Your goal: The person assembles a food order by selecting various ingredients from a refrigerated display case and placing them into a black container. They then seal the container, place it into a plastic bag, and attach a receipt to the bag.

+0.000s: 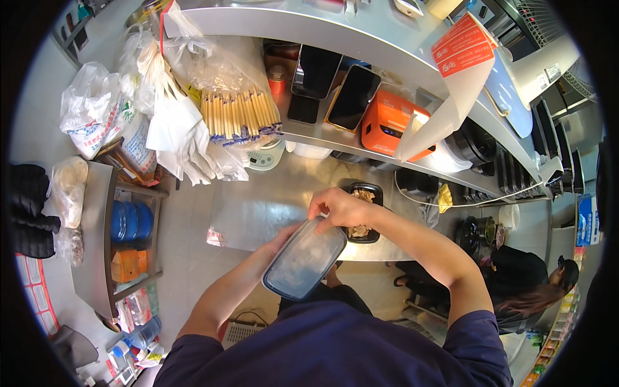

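Between my two hands, a dark rectangular takeaway container (306, 258) with a cloudy clear lid is held tilted in front of my body, off the table's near edge. My left hand (278, 241) grips its left side, most of those fingers hidden beneath it. At the far end, my right hand (335, 208) is closed on the rim, thumb and fingers bent over the lid's edge. Just right of it on the metal table, partly covered by my right forearm, stands an open black tray (373, 236) with pieces of brownish food (358, 230).
Above the metal table (258, 206) runs a shelf with phones (353, 97), an orange printer (385, 119) and a hanging paper strip (445, 119). Wrapped chopsticks (238, 113) and plastic bags hang at left. A kitchen scale (265, 156) stands below. Another person (522, 277) is at right.
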`<action>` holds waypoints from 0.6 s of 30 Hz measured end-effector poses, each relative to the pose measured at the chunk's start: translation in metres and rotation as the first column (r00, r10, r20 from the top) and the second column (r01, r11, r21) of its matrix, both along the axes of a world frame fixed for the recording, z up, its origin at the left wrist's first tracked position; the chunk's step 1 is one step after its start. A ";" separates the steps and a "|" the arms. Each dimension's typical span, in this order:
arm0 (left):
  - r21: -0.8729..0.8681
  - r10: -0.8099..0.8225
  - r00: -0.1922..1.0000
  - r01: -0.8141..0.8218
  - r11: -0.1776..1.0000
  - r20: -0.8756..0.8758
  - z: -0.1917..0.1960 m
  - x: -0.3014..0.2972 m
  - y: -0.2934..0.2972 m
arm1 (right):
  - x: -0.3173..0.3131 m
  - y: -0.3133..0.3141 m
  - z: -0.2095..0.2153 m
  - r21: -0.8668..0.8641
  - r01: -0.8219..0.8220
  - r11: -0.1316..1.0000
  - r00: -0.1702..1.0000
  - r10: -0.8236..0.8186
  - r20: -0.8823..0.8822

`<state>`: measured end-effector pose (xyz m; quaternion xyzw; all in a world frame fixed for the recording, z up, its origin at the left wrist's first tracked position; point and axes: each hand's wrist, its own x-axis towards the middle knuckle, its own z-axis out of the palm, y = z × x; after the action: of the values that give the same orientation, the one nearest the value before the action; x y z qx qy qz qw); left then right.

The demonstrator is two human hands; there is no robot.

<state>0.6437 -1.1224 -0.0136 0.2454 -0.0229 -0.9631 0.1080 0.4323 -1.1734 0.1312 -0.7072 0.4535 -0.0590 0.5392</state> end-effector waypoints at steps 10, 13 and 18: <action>-0.153 0.105 0.982 -0.129 0.980 -0.155 -0.033 0.032 -0.040 | -0.022 0.025 -0.017 0.128 0.214 0.968 0.977 -0.211 -0.037; -0.188 0.187 0.956 -0.231 0.954 -0.228 -0.070 0.033 -0.056 | 0.003 0.044 0.032 -0.071 0.203 0.977 0.970 -0.191 0.148; 0.062 0.562 0.786 -0.567 0.821 -0.257 -0.049 0.047 -0.053 | 0.007 0.087 0.085 -0.546 0.093 0.833 0.985 -0.156 -0.070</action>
<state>0.6910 -1.1754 -0.0626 0.1097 0.0572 -0.9103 0.3951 0.4390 -1.0865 0.2162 -0.8015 0.4930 -0.1796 0.2868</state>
